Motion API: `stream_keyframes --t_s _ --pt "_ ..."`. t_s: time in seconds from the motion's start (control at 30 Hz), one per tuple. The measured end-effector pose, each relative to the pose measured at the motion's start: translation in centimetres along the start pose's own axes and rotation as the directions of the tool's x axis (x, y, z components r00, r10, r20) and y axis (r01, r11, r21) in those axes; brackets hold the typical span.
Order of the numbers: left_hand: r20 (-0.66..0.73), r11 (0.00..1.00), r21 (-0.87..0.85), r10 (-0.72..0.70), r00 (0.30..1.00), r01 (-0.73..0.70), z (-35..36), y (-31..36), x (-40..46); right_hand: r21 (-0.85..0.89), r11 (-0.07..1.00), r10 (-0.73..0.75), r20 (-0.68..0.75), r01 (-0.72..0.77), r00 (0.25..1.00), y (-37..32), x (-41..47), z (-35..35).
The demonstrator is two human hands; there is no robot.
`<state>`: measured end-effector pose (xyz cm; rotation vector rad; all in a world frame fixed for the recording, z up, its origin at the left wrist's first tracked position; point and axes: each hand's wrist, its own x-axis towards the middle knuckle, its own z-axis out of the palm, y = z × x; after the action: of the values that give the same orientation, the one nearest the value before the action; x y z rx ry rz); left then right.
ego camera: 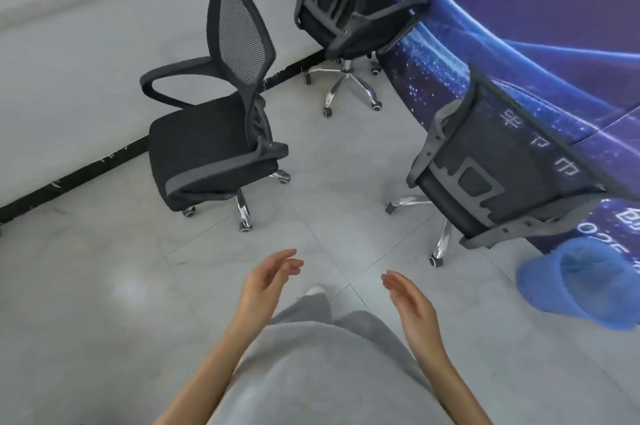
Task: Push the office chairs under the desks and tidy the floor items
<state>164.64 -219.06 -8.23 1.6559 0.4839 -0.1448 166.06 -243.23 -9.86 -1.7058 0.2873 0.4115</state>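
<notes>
Left chair [211, 133]: stands free on the tiled floor [104, 286] near the wall [86, 43], seat facing left, back turned toward the middle of the room. No desk edge shows over it, so I judge it not yet pushed in.
Far chair [346, 8]: close to the blue printed panel [519, 8], at the corner where wall and panel meet. Whether that counts as tucked away cannot be told.
Left hand [266, 282]: raised in front of the body, fingers relaxed and slightly curved, holding nothing, touching nothing.
Right hand [410, 303]: likewise spread loose and empty, palm turned inward, well apart from every chair.
Right chair [502, 175]: its back faces the camera, seat toward the panel; it is the nearest chair to the right hand.
Blue item [581, 286]: lies on the floor just beside the right chair's base; it looks like a soft cover or slipper, still to be tidied.
Desks: none plainly visible.
Progress: seems early, with three chairs and the floor item left.
</notes>
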Motion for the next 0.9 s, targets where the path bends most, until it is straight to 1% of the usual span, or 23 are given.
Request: stream_keyframes --t_s 0.13,0.2,0.27,0.37,0.43,0.5,0.63,0.7,0.83,0.87,0.9 --pt "0.089 0.996 0.025 0.082 0.993 -0.085 1.7 7.4 10.4 -0.002 0.998 0.057 -0.078 -0.057 0.995 -2.6 5.3 -1.0" --pt "0.110 0.992 0.041 0.115 0.987 -0.120 2.6 10.2 15.2 0.024 0.997 0.078 -0.102 -0.076 0.992 -4.4 9.3 -1.4" --pt "0.108 0.989 0.045 0.135 0.985 -0.141 3.6 12.2 19.6 0.047 0.996 0.082 -0.115 -0.077 0.990 -6.4 14.1 -1.8" --pt "0.061 0.992 0.042 0.115 0.992 -0.117 4.8 13.6 25.5 -0.014 1.000 0.021 -0.066 -0.022 0.998 -10.1 23.0 -1.8" --pt "-0.004 0.996 0.035 0.079 0.997 -0.079 5.1 14.1 28.9 -0.040 0.999 -0.012 0.024 0.013 1.000 -13.3 29.4 -1.5" --pt "-0.103 1.000 0.001 0.013 0.995 -0.013 5.1 14.7 31.5 -0.055 0.997 -0.038 0.139 0.046 0.990 -17.4 35.6 -1.0" --pt "-0.314 0.996 -0.062 -0.079 0.946 0.063 4.3 16.6 35.4 -0.084 0.982 -0.128 0.344 0.166 0.930 -26.8 47.4 2.3" --pt "-0.419 0.996 -0.074 -0.077 0.905 0.050 3.7 18.2 37.3 -0.112 0.965 -0.167 0.438 0.238 0.883 -30.9 52.0 4.6" --pt "-0.601 0.998 -0.054 -0.011 0.800 -0.027 2.2 22.4 41.6 -0.140 0.924 -0.208 0.595 0.355 0.776 -36.7 58.8 9.8" --pt "-0.650 0.999 -0.026 0.008 0.760 -0.033 1.5 23.2 42.8 -0.147 0.914 -0.207 0.630 0.378 0.748 -37.7 60.1 11.3" --pt "-0.704 0.999 0.042 0.041 0.709 -0.016 0.8 23.7 44.1 -0.150 0.904 -0.207 0.666 0.401 0.717 -38.4 61.3 12.9"
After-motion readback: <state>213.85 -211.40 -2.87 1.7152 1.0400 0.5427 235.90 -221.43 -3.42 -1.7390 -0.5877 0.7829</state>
